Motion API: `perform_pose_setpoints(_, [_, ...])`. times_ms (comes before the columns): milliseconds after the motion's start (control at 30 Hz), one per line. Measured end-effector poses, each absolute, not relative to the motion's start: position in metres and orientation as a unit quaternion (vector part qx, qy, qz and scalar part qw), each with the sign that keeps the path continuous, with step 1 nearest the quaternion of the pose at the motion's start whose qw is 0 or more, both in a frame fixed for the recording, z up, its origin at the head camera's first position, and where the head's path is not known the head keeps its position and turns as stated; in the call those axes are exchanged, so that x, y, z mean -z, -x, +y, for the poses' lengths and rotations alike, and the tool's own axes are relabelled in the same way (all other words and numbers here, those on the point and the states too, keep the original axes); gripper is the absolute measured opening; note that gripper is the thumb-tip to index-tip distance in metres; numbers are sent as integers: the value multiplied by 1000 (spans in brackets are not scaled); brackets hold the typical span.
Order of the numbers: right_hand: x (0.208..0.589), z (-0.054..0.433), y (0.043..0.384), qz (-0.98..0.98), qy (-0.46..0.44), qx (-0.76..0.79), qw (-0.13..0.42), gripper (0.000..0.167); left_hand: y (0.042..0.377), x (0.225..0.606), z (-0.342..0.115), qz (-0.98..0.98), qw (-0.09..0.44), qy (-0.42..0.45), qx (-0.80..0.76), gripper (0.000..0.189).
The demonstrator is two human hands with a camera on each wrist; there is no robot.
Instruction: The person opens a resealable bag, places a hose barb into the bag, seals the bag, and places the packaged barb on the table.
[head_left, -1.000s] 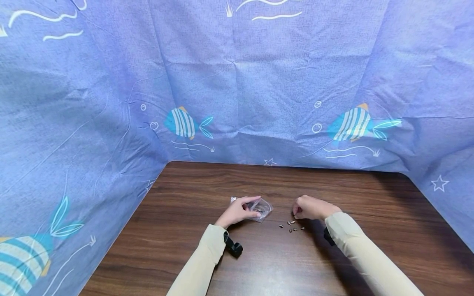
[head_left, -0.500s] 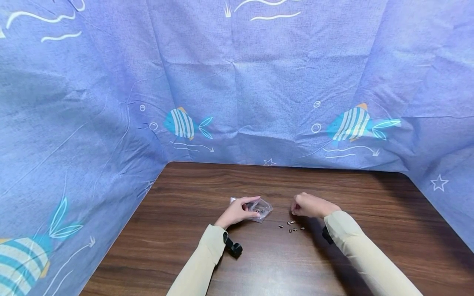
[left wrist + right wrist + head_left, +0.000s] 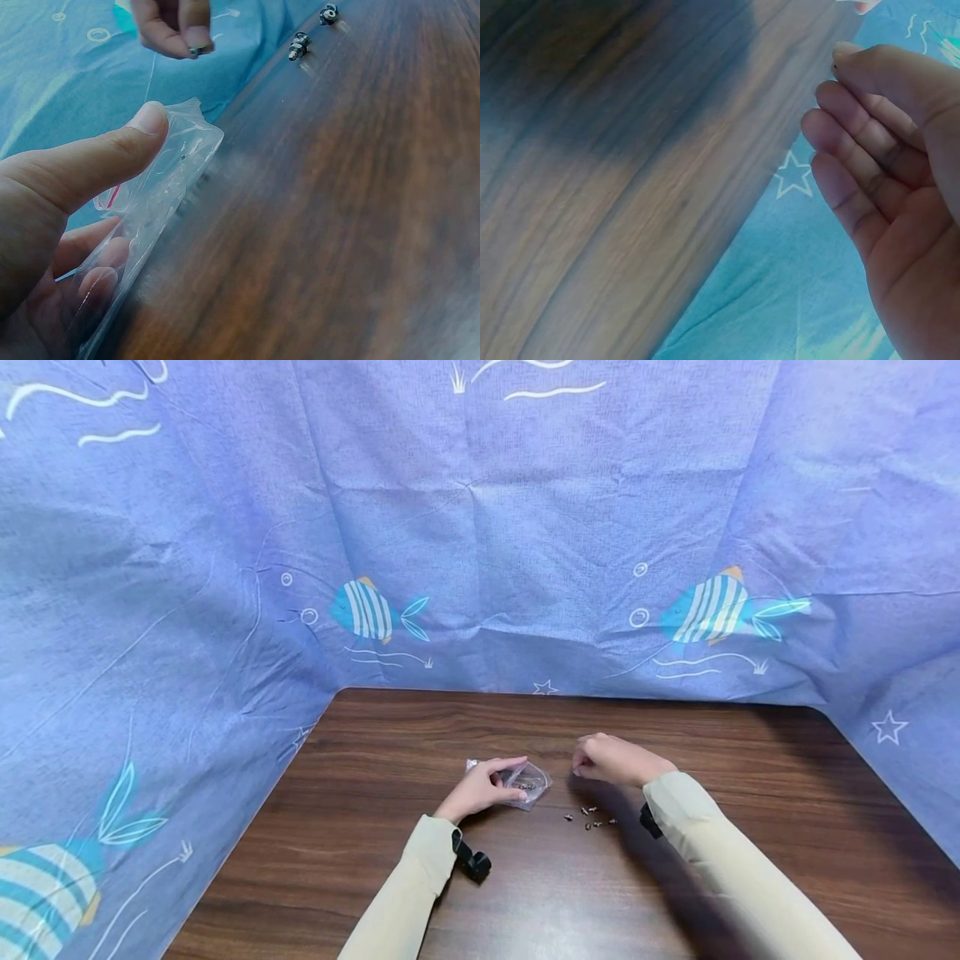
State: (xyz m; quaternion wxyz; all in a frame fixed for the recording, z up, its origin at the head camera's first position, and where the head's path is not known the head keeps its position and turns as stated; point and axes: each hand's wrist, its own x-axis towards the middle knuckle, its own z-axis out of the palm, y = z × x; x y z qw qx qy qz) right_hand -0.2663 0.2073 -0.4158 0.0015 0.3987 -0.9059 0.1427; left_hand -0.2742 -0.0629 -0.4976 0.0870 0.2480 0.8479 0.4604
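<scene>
My left hand [image 3: 476, 792] holds a clear plastic zip bag [image 3: 538, 783] with its mouth spread between thumb and fingers; the bag lies low over the table with small metal pieces inside. In the left wrist view, the bag [image 3: 180, 146] shows a red stripe. To the right of the bag, my right hand [image 3: 618, 758] is raised above the table, thumb and fingertip pinching a tiny metal piece [image 3: 195, 51] that is mostly hidden. Several small screw-like metal pieces [image 3: 588, 825] lie loose between the hands, nearer the front; two ridged metal ones [image 3: 299, 46] show in the left wrist view.
The dark wood-grain table [image 3: 360, 760] ends at a blue fish-print cloth [image 3: 540, 568] hanging behind and at the sides. Black wrist straps [image 3: 472, 860] sit below the sleeve cuffs.
My right hand has lifted away from the loose metal pieces and moved left toward the bag, pinching one piece. The left hand and bag have stayed in place.
</scene>
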Motion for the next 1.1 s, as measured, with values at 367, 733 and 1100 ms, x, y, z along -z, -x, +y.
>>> perform_pose_setpoints(367, [407, 186, 273, -900, -413, -136, 17, 11, 275, 498, -63, 846, 84, -250, -464, 59])
perform_pose_setpoints(733, [402, 167, 275, -902, -411, -132, 23, 14, 274, 497, -63, 845, 86, -250, -465, 58])
perform_pose_setpoints(1100, [404, 157, 278, -897, -419, -137, 23, 12, 275, 499, -63, 847, 87, -249, -461, 58])
